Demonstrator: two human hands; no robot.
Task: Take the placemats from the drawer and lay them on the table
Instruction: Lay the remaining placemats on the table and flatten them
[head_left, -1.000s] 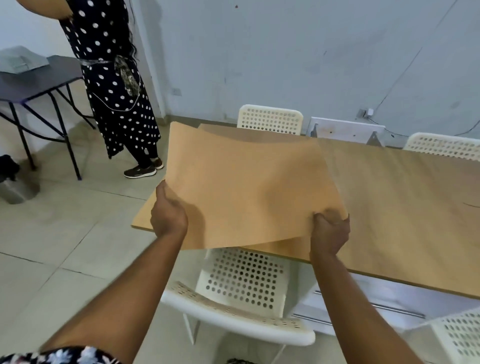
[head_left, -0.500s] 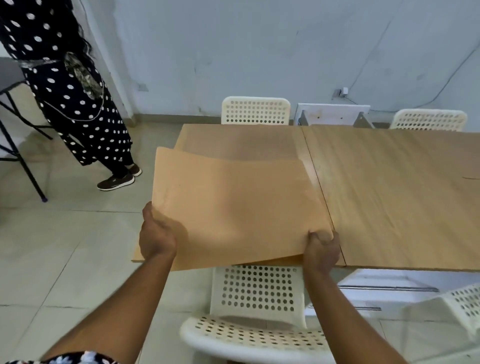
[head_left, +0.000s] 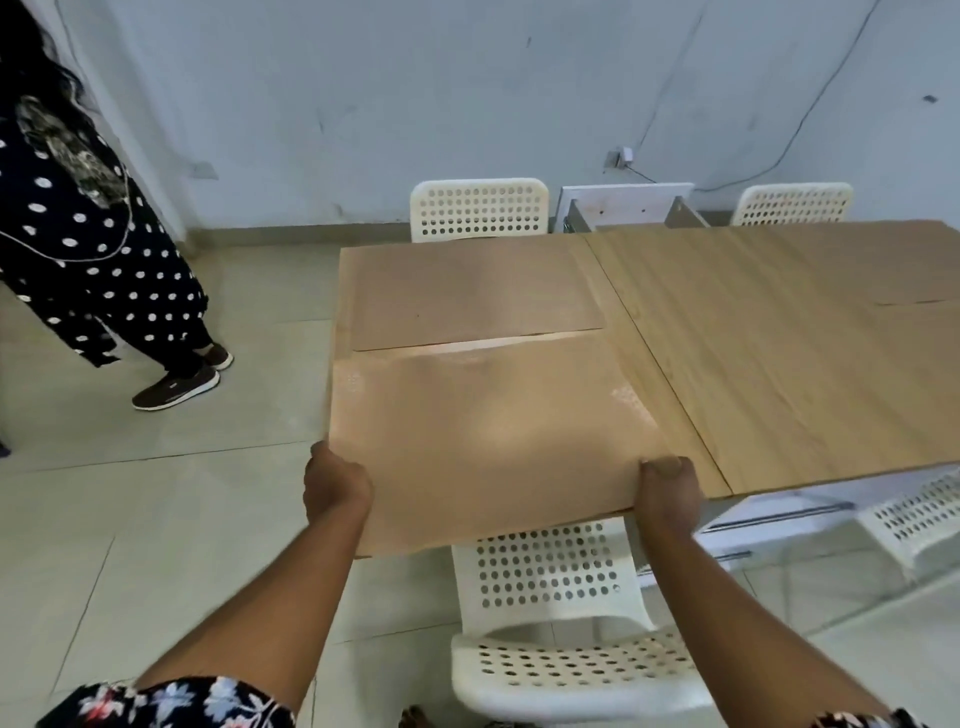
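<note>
A tan placemat (head_left: 483, 441) lies nearly flat over the near left end of the wooden table (head_left: 753, 374), its near edge hanging past the table edge. My left hand (head_left: 335, 491) grips its near left corner and my right hand (head_left: 667, 491) grips its near right corner. A second tan placemat (head_left: 467, 291) lies flat on the far left end of the table, just beyond the held one. Another placemat (head_left: 919, 283) lies at the far right. An open white drawer (head_left: 626, 205) stands behind the table against the wall.
A white perforated chair (head_left: 561, 623) stands under the near table edge right below my hands. More white chairs (head_left: 480, 208) stand on the far side and at the right. A person in a dotted black dress (head_left: 88, 249) stands on the tiled floor to the left.
Both hands lowered the held placemat from a raised tilt down onto the near left end of the table. The view tilted down and shifted left; the far placemat now shows.
</note>
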